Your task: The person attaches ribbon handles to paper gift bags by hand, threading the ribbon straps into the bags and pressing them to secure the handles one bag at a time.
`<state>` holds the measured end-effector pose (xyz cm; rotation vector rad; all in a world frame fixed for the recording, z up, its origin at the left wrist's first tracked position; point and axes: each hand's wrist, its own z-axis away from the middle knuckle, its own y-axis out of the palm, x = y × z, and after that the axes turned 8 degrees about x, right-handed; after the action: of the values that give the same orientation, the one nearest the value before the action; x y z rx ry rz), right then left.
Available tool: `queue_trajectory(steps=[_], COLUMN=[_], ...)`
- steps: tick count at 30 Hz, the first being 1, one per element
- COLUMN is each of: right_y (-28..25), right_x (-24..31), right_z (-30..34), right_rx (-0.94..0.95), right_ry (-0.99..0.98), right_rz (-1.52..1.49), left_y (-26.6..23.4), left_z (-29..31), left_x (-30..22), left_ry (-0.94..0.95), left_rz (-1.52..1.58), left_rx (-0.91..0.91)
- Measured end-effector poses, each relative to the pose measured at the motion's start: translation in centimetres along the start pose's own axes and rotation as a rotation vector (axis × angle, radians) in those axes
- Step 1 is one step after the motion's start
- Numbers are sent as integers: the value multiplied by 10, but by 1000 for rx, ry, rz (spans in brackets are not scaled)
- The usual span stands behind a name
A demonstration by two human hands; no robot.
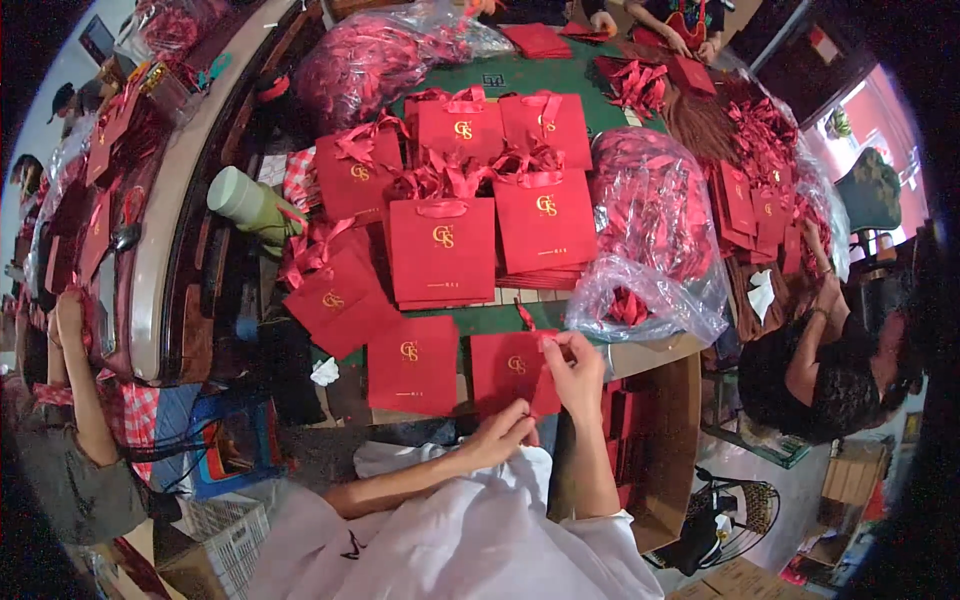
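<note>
A red paper gift bag [505, 362] with gold print lies at the near edge of the table in front of me. My right hand [577, 372] is closed on its upper right side, thumb and fingers pinched together. Curled at the bag's lower right edge, my left hand [502, 434] grips it there, its fingertips partly hidden. A short red ribbon [526, 316] sticks up behind the bag's top edge. Just left of it lies a flat pile of red bags without visible handles [412, 366]. Beyond stand stacks of bags with ribbon handles [442, 252].
Clear plastic sacks of red ribbon [655, 205] lie on the green table [615, 100]. A pale green cup [237, 192] stands at the left. An open cardboard box [665, 450] sits below the table's right edge. Co-workers sit at both sides [835, 350] and across.
</note>
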<state>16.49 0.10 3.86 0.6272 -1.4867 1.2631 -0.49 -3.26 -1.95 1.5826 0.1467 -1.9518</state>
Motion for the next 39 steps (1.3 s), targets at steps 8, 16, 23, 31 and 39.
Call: queue_trajectory(steps=[8, 16, 23, 31, 39], right_y=[-21, -20, 11, 33, 49], right_x=[-13, 24, 9, -11, -19], right_z=[12, 34, 34, 22, 17], right_rx=[-75, 246, 417, 174, 51], right_ry=[0, -391, -308, -244, -171], right_rz=[373, 381, 341, 334, 340], left_y=[-28, -49, -64, -77, -78], left_z=[8, 5, 6, -18, -29], left_x=[-24, -43, -65, -72, -61], left_ry=[-127, 20, 51, 111, 30], left_rz=[-188, -128, -289, -945, -1135], left_rx=[-114, -198, -219, -474, -444])
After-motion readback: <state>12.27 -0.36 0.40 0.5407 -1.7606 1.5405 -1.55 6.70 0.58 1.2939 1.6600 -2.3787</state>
